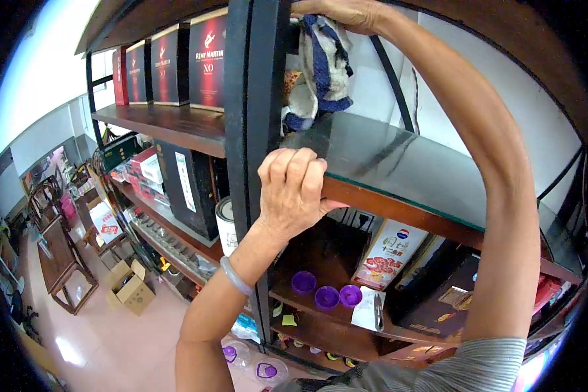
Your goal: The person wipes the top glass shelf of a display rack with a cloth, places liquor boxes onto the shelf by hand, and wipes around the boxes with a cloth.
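My left hand (pixel 293 189), with a pale bangle on the wrist, is closed round the front edge of a glass-topped wooden shelf (pixel 398 173), beside the black upright post (pixel 247 85). High up at the top centre, my right hand (pixel 346 14) reaches to the post's right side. A blue and white striped cloth (pixel 326 62) hangs just below it, bunched against the post. The right hand's fingers are mostly hidden behind the cloth and post, so their hold is unclear.
Red and black boxes (pixel 208 62) stand on the left shelf. Purple bowls (pixel 327 297), a white carton (pixel 391 253) and dark boxes (pixel 441 291) occupy the shelf below. An open cardboard box (pixel 134 291) and a wooden chair (pixel 65 268) are on the floor.
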{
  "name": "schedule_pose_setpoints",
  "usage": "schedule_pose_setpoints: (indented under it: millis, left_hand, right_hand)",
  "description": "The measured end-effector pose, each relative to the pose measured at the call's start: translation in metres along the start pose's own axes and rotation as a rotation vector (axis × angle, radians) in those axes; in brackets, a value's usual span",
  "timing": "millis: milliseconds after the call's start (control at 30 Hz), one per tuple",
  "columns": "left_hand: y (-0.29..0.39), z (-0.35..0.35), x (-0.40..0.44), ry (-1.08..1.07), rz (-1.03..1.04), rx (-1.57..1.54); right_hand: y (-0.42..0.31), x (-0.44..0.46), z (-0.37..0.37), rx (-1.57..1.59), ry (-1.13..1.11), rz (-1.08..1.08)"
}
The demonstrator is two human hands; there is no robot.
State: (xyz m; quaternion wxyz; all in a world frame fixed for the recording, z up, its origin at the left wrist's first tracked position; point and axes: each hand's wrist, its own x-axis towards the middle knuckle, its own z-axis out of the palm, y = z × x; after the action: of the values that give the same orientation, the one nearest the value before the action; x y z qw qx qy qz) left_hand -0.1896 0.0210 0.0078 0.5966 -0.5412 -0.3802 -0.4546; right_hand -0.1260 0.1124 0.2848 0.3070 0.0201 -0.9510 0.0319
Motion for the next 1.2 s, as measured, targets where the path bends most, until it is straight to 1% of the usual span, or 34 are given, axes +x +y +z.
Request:
schedule_pose_setpoints:
  millis: [33,133,267,300,333,367,433,500,567,600,633,733,767,800,833,867,900,933,967,1000,1033,1100,1133,1200]
  left_hand:
    - [-0.001,0.000,0.000,-0.007,0.005,-0.002]
    - [-0.002,0.000,-0.002,-0.034,0.009,-0.011]
    - [-0.003,0.000,-0.001,-0.040,0.006,-0.030]
    - [-0.003,0.000,-0.001,-0.046,0.002,-0.033]
    - [-0.002,-0.001,-0.001,-0.055,-0.006,-0.034]
    - [-0.002,0.000,-0.001,-0.018,-0.005,-0.024]
    - [-0.001,-0.002,-0.001,-0.039,-0.030,-0.022]
    - [-0.003,-0.003,-0.001,-0.035,-0.021,-0.017]
    - [-0.004,-0.001,-0.002,-0.021,-0.007,-0.027]
    - [-0.004,-0.001,-0.001,-0.019,-0.006,-0.023]
    - [-0.004,-0.001,-0.001,-0.017,-0.006,-0.021]
    - [-0.004,-0.001,-0.001,-0.022,0.002,-0.005]
    - [-0.004,-0.001,-0.001,-0.025,0.002,0.001]
    - [-0.004,0.000,0.000,-0.017,0.002,-0.003]
    - [-0.004,0.000,0.000,-0.011,0.000,-0.007]
    - [-0.003,0.000,0.000,-0.009,-0.003,-0.011]
    - [-0.004,0.002,-0.002,-0.016,0.004,-0.004]
    - [-0.004,0.002,-0.001,-0.010,0.008,0.005]
    - [-0.003,0.002,-0.001,-0.010,0.009,0.013]
    - [-0.003,0.002,-0.001,-0.006,0.014,0.021]
    - [-0.002,0.001,0.000,-0.003,0.018,0.019]
    - [-0.002,0.001,0.000,-0.010,0.028,0.044]
    - [-0.001,0.001,0.000,-0.006,0.028,0.055]
    - [-0.002,0.001,0.001,0.004,0.058,0.044]
  right_hand:
    - [0.002,0.003,0.003,0.100,-0.010,0.032]
    - [-0.009,0.004,-0.004,0.102,-0.176,0.216]
    - [-0.029,-0.004,-0.007,0.105,-0.190,0.282]
    - [-0.014,0.005,0.002,-0.153,-0.053,0.214]
    - [-0.017,0.001,0.003,-0.284,0.002,0.118]
    - [-0.014,-0.011,0.022,-0.460,0.277,-0.057]
    - [-0.021,-0.020,0.033,-0.511,0.417,-0.105]
    - [-0.038,-0.020,0.009,-0.303,0.129,0.153]
    - [-0.019,-0.014,0.014,-0.267,0.140,0.134]
    - [-0.021,-0.015,0.017,-0.249,0.147,0.130]
    - [-0.023,-0.017,0.013,-0.329,0.109,0.077]
    - [-0.033,-0.037,-0.005,-0.502,0.078,0.064]
    - [-0.036,-0.053,-0.010,-0.440,0.116,0.053]
    - [-0.046,-0.068,-0.029,-0.506,-0.072,-0.005]
    - [-0.037,-0.085,-0.036,-0.510,-0.021,0.022]
    - [-0.046,-0.108,-0.047,-0.493,-0.029,0.089]
    - [-0.044,-0.126,-0.063,-0.576,-0.048,0.123]
    - [-0.034,-0.145,-0.069,-0.514,0.057,0.085]
    - [-0.032,-0.164,-0.086,-0.533,0.031,0.178]
    - [-0.039,-0.186,-0.092,-0.625,0.148,0.256]
    - [-0.035,-0.201,-0.106,-0.618,0.126,0.316]
    - [-0.030,-0.239,-0.121,-0.651,0.233,0.414]
    - [-0.031,-0.257,-0.125,-0.695,0.359,0.449]
    - [-0.033,-0.277,-0.140,-0.561,0.388,0.535]
